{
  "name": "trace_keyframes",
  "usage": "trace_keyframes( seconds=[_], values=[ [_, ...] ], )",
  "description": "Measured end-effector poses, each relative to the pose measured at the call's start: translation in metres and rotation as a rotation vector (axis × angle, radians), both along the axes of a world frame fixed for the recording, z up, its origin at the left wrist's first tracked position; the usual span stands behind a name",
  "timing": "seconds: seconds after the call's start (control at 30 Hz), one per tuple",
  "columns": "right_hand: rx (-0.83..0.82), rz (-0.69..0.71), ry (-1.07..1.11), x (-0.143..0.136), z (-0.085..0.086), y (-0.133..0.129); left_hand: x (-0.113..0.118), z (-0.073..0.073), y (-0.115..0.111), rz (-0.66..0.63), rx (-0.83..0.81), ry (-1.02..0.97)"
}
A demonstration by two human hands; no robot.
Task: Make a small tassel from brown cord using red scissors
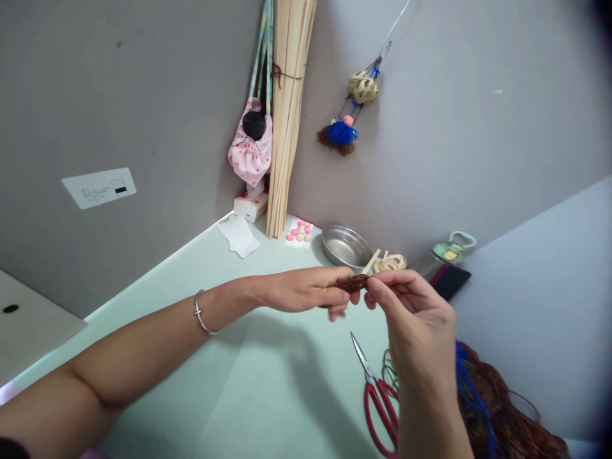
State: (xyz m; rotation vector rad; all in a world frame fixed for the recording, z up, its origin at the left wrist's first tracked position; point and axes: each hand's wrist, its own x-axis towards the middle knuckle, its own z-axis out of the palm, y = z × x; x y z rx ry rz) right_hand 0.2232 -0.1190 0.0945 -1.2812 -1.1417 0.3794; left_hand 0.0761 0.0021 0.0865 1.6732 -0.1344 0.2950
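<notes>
A bundle of brown thread is stretched between my two hands above the pale green table. It lies wound around the fingers of my left hand, which are held out together and pinned along the strands. The thumb and fingertips of my right hand pinch its right end. Under the hands lie scissors with red handles, blades pointing away. Dark thin cord is coiled beside them, partly behind my right wrist. A heap of brown and blue thread sits at the lower right.
A round metal bowl, curled pale strips, a green-lidded bottle and a dark phone-like slab stand towards the back. Pink beads lie near long wooden strips. A woven ball ornament hangs on the wall.
</notes>
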Motion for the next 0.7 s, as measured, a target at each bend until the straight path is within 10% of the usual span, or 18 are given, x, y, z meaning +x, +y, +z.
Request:
trace_keyframes(
  seconds=[0.53,0.7],
  values=[
    [0.043,-0.031,0.151,0.002,0.002,0.003,0.008,-0.011,0.007,0.039,-0.273,-0.035],
    [0.028,-0.040,0.147,0.000,-0.004,0.007,0.016,-0.017,0.003,0.102,-0.600,-0.231]
  ],
)
